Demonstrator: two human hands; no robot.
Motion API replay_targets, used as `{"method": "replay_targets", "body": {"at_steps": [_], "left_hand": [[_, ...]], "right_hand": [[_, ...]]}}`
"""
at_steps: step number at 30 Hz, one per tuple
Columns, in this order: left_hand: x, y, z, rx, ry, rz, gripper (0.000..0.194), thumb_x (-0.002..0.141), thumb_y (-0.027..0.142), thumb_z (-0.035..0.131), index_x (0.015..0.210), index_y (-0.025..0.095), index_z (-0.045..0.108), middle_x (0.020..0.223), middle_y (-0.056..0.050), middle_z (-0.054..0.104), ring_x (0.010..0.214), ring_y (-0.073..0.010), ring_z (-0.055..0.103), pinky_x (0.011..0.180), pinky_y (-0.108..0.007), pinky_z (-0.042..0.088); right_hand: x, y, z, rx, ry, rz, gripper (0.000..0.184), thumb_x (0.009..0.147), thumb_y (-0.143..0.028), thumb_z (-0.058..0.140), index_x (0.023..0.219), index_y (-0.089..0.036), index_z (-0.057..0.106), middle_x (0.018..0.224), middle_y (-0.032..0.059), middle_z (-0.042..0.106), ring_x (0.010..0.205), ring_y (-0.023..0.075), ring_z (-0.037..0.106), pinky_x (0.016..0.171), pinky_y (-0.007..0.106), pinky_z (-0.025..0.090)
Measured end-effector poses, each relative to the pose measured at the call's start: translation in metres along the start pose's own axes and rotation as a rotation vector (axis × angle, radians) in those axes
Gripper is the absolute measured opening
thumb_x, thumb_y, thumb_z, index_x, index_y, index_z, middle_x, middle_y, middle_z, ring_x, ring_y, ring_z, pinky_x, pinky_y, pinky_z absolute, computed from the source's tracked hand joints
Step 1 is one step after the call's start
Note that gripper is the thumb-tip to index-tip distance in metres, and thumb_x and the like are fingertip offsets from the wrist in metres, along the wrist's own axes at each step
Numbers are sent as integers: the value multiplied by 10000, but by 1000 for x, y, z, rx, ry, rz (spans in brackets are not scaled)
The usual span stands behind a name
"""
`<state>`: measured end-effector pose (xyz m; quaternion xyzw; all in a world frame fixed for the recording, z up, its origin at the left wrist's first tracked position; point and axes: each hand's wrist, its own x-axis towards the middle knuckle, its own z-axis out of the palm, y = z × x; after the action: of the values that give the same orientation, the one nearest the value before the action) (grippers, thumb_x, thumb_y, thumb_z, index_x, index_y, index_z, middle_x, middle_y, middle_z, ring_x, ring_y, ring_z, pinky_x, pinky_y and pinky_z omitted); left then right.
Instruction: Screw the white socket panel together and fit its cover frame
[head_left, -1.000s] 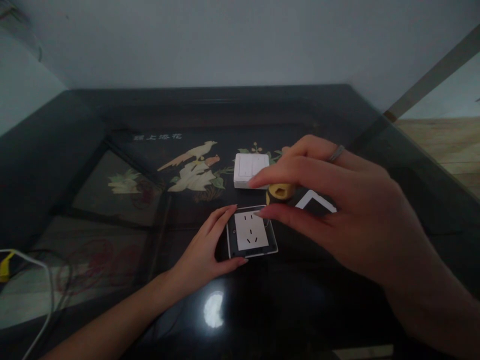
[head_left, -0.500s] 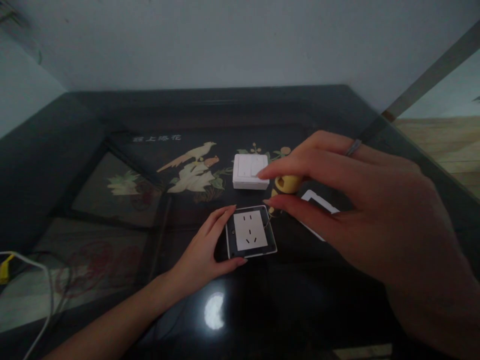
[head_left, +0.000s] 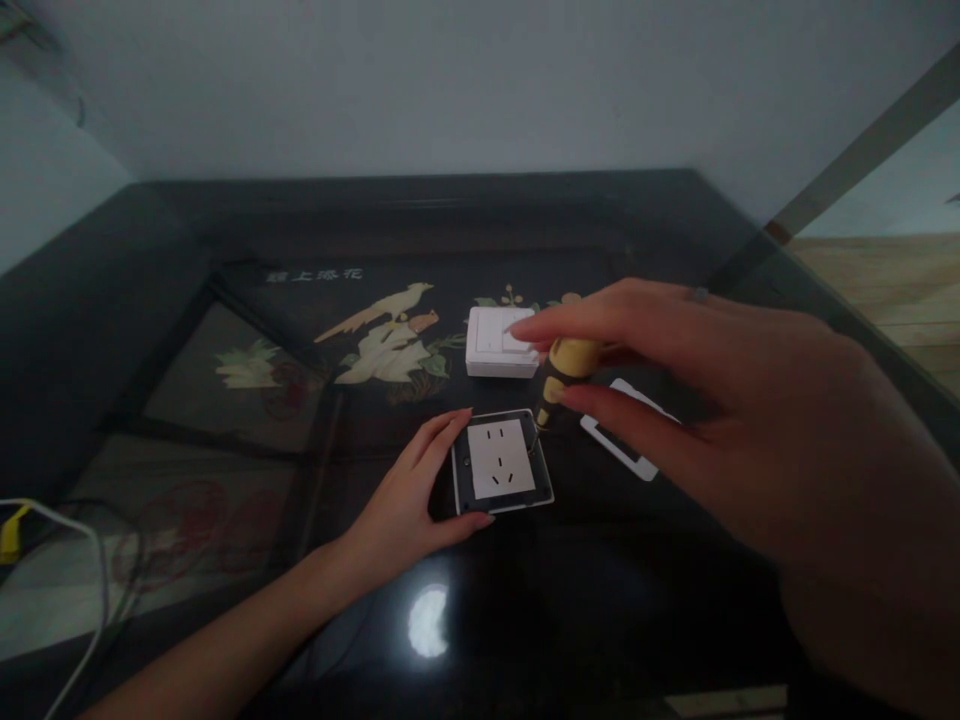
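Note:
My left hand [head_left: 416, 490] grips a wall socket [head_left: 501, 460] from its left side, with fingers at the top edge and thumb at the bottom. The socket lies face up on the table, its dark mounting frame exposed around the white centre. My right hand [head_left: 697, 400] holds a yellow-and-black screwdriver [head_left: 574, 358] by the handle, thumb against its near side. The screwdriver leans, and its thin shaft comes down at the socket's right edge, by the screw position. Part of the handle is hidden behind the fingers.
A white wall switch [head_left: 491, 345] sits just behind the socket. To the right, partly under my right hand, lies a white cover frame [head_left: 643, 468]. A white cable [head_left: 97, 570] with a yellow tag runs along the left of the glossy dark table [head_left: 300, 560].
The fingers of my right hand have shifted around the screwdriver handle, and more of the handle shows. My left hand and the socket have stayed in place.

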<state>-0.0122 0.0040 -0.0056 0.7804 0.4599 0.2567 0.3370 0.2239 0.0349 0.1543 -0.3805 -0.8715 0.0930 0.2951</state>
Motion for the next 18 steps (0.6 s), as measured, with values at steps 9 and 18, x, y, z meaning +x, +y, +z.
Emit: {"method": "replay_targets", "body": {"at_steps": [9, 18], "left_hand": [[0, -1, -1, 2, -1, 32, 918, 787, 333, 758, 1508, 322, 190, 1532, -132, 330, 1421, -352, 348, 1166, -614, 302], [3, 15, -13, -22, 158, 186, 558, 916, 326, 623, 1427, 285, 401, 1486, -131, 410, 1383, -314, 408, 1133, -554, 380]], "right_hand": [[7, 9, 21, 171, -35, 23, 411, 843, -72, 631, 1227, -218, 605, 1193, 38, 670, 1015, 212, 672, 870, 370, 586], [8, 12, 28, 521, 59, 173, 534, 763, -93, 726, 1221, -214, 479, 939, -19, 680, 834, 163, 692, 692, 279, 583]]}}
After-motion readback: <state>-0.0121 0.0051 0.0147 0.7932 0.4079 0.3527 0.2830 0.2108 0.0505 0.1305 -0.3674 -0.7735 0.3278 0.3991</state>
